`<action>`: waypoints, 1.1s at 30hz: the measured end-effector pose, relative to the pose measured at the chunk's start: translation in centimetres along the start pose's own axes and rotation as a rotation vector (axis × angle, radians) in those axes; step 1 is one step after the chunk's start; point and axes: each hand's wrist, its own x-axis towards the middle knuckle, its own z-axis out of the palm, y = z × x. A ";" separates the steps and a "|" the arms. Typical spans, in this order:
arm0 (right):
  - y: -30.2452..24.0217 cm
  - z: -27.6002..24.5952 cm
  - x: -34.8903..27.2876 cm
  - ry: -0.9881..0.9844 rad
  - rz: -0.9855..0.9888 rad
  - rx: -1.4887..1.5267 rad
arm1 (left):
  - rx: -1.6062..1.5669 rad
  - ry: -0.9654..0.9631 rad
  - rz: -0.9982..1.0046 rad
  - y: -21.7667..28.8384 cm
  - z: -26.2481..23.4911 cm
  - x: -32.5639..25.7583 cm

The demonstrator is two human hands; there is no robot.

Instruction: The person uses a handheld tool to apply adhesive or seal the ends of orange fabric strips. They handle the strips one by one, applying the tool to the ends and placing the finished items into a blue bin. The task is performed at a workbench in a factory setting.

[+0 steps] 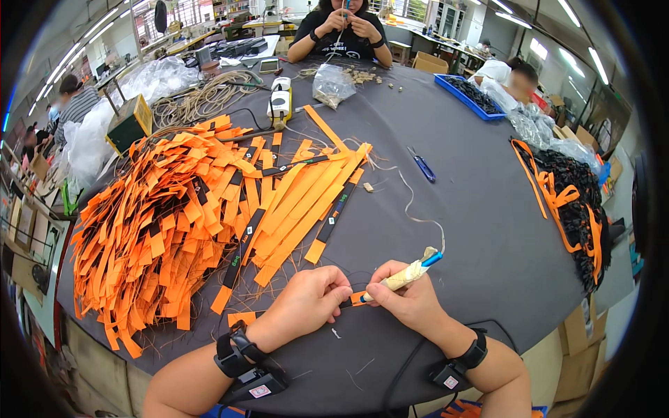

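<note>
Right hand closed round tool; left hand pinched on strip; beyond them, black bands bearing coloured lettering.

Across the gray table, a person wears a black top. A blue tray holds small black things. A brown box stands near it. Tan cord lies in loops beside crumpled clear plastic.
</note>
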 end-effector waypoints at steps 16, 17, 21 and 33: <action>-0.3 0.1 0.1 0.024 0.027 0.089 | -0.157 0.080 -0.006 -0.1 0.0 0.1; -0.3 0.2 0.2 0.022 0.026 0.088 | -0.157 0.084 -0.010 -0.1 0.0 0.1; -0.4 0.2 0.2 0.019 0.028 0.075 | -0.184 0.095 -0.019 -0.2 0.0 0.2; -0.1 0.2 0.2 0.034 0.044 0.086 | -0.220 0.100 0.002 -0.4 0.1 0.2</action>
